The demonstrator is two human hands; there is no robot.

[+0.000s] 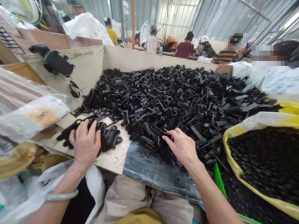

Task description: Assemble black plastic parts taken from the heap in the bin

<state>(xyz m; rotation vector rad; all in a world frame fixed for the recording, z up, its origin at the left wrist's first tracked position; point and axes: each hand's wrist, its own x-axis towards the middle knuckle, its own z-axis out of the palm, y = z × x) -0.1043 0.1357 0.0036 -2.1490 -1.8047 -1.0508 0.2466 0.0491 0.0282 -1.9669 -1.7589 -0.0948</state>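
My left hand (86, 141) rests palm down over a row of black plastic parts (112, 137) at the left of the worktop, its fingers slightly apart and bent over them. Whether any part is gripped beneath the palm is hidden. At the near edge of the big heap of black plastic parts (158, 93), my right hand (181, 144) pinches a small thin metal piece (165, 130) between thumb and forefinger; its exact kind is too small to tell. Small metal screws (144, 151) lie loose just left of and below the right hand.
Board walls (121, 57) enclose the heap at the back and left. On the right stands a yellow-rimmed sack (233, 169) of small black pieces, beside a green bin edge (219, 179). A black device (58, 62) hangs at the left wall. Several people sit farther back.
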